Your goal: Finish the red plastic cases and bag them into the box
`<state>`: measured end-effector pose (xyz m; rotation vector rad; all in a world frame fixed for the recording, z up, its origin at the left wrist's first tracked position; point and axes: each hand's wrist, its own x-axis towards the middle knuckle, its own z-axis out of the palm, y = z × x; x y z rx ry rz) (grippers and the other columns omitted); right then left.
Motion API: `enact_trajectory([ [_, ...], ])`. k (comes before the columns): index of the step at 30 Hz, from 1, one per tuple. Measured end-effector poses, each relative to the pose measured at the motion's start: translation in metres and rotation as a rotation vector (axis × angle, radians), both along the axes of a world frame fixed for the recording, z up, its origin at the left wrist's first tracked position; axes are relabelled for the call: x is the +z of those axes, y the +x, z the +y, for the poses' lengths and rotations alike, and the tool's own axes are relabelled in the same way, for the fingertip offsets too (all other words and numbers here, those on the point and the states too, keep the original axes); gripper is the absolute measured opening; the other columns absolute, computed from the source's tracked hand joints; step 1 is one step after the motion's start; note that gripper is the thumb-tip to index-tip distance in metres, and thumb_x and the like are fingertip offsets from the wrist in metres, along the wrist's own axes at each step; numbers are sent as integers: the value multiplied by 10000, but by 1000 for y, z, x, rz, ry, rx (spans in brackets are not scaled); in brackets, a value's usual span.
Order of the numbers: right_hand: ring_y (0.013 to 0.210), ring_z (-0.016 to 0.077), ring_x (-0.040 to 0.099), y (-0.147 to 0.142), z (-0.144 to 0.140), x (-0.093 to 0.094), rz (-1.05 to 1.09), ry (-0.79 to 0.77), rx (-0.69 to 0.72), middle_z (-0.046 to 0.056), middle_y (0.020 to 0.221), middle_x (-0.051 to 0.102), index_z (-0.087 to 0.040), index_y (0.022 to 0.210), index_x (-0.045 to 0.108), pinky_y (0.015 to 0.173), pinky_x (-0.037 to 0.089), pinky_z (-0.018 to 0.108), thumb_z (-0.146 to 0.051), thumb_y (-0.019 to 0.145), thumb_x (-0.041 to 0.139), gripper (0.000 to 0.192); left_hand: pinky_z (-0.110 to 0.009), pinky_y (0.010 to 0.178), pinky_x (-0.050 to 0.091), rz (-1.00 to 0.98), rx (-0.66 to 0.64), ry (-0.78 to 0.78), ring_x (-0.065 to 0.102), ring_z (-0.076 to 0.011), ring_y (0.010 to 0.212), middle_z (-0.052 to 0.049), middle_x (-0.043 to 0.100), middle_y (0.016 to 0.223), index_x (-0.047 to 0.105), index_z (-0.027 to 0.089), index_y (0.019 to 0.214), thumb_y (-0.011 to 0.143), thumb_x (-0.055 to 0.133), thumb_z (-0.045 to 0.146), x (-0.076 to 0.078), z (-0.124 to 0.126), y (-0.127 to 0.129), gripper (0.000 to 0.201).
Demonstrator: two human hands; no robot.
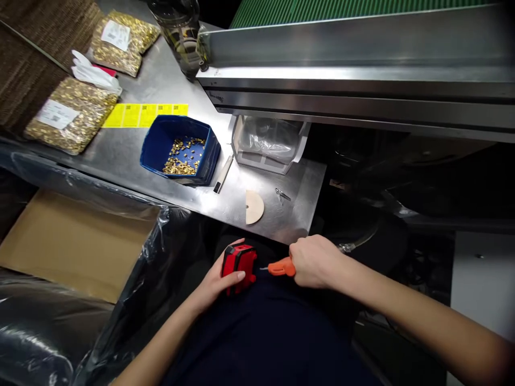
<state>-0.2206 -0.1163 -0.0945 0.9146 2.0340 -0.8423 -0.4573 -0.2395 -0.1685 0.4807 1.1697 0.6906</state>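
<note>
Gripping a small red device (pixel 238 266) over your lap, your left hand (pixel 217 284) wraps it with the thumb on top; your right hand (pixel 316 262) is clenched around an orange-handled tool (pixel 281 266), its thin tip just beside the device; both sit below the steel table (pixel 298 214); on that table a blue bin (pixel 179 150) holds gold parts, well apart.
</note>
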Motion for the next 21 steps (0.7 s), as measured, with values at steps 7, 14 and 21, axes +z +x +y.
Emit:
enact_trajectory([
  [7, 513, 220, 640, 27, 29, 27, -6, -31, -37, 58, 577, 670, -208, 621, 680, 468, 339, 290, -242, 700, 613, 109, -611, 1226, 232, 475, -600, 537, 364, -417, 1441, -69, 454, 1595, 429, 353, 1558, 746, 694, 66, 28, 18, -1, 902],
  [14, 605, 264, 701, 2, 31, 32, -30, 37, -15, 98, 668, 719, -186, 747, 737, 487, 389, 299, -256, 715, 618, 142, -519, 1244, 230, 384, -639, 554, 372, -394, 1472, -48, 482, 1596, 441, 281, 1558, 748, 637, 43, 17, 22, 5, 867],
  [21, 629, 286, 723, -7, 7, 55, 0, 75, -32, 94, 680, 736, -189, 765, 743, 502, 375, 321, -241, 707, 612, 152, -450, 912, 577, 270, -3, -103, 727, -325, 990, -103, 736, 1205, 530, 263, 1475, 827, 786, 363, 20, 26, 7, 704],
])
